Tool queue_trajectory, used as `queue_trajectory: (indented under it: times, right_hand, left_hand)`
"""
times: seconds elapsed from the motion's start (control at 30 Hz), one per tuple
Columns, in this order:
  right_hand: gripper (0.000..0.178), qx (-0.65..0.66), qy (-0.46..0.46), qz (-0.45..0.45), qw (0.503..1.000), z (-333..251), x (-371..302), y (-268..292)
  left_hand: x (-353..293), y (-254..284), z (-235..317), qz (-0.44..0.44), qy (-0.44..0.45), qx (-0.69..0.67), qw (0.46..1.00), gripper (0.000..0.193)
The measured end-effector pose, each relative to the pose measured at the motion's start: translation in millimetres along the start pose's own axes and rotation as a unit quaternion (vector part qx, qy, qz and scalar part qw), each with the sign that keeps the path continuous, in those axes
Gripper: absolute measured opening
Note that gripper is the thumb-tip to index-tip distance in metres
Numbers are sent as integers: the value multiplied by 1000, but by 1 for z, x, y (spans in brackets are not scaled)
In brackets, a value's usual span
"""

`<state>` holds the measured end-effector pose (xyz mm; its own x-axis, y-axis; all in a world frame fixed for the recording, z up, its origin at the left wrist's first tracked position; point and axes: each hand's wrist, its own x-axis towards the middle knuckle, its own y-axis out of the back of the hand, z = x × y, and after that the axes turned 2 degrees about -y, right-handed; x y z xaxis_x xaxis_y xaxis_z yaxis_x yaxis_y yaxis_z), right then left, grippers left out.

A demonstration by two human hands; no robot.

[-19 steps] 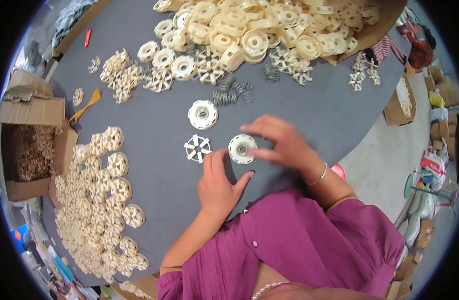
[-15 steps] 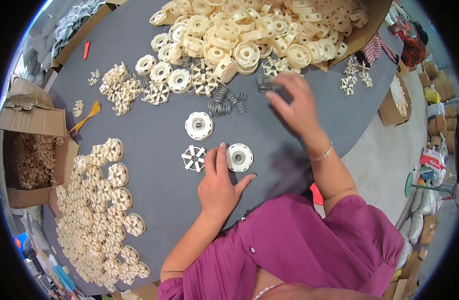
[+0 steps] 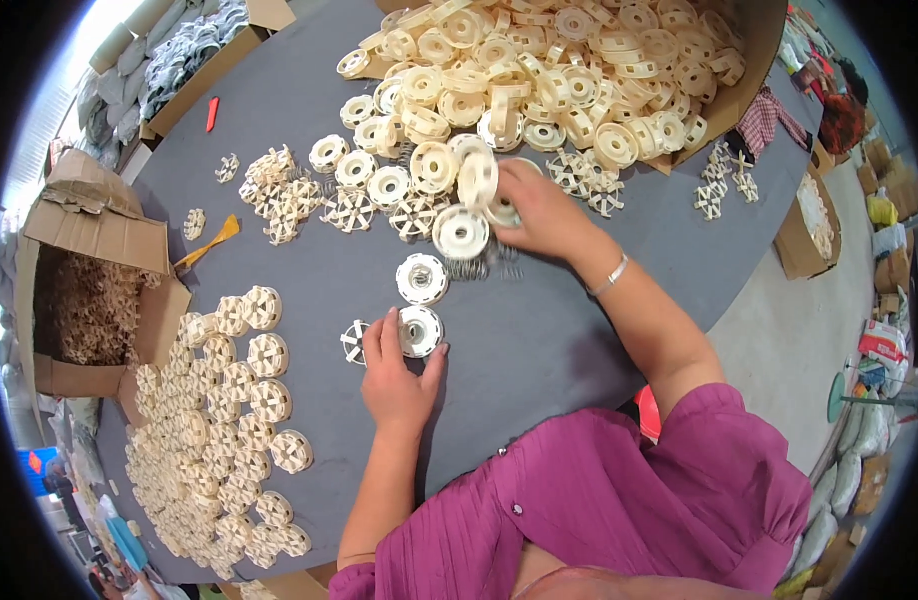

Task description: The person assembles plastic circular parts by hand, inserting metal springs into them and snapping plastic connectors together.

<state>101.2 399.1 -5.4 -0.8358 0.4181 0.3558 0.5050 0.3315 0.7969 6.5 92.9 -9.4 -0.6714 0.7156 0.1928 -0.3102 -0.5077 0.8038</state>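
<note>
My left hand (image 3: 397, 388) rests on the dark table, index finger and thumb closed about the near side of a white round plastic housing (image 3: 416, 318). A cream six-spoked disc (image 3: 354, 342) lies against its fingers on the left. Just beyond is another white housing (image 3: 422, 277) with a small metal spring at its centre. My right hand (image 3: 545, 212) reaches to the pile's near edge, fingers closed on a cream plastic ring (image 3: 502, 213), partly hidden and blurred. Beside those fingers, a ring (image 3: 477, 180) tilts on edge and another (image 3: 461, 232) lies over metal springs (image 3: 467, 269).
A large heap of cream rings (image 3: 579, 85) spills from a carton at the back. Several finished-looking spoked rings (image 3: 269, 400) cover the left side. Loose spoked discs (image 3: 279, 195), a yellow strip (image 3: 214, 243) and an open cardboard box (image 3: 99, 310) are at left.
The left hand has slid the housing and spoked disc leftward, nearer below the spring-bearing housing. My right hand has moved left to the rings; several rings now lie over the springs.
</note>
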Motion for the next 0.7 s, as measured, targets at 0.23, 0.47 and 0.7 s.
queue_trajectory:
  times: [0.23,0.47,0.7]
  right_hand:
    - [60,251,-126,16,960,-74,-70,33]
    - [36,218,-49,-99,970,-117,-126,-2]
    - [25,-47,-45,128,990,-33,-50,37]
  left_hand:
    - [0,7,2,2,14,-9,1000,81]
    - [-2,12,13,-15,13,-36,999,80]
    - [-32,18,28,23,-123,-76,989,61]
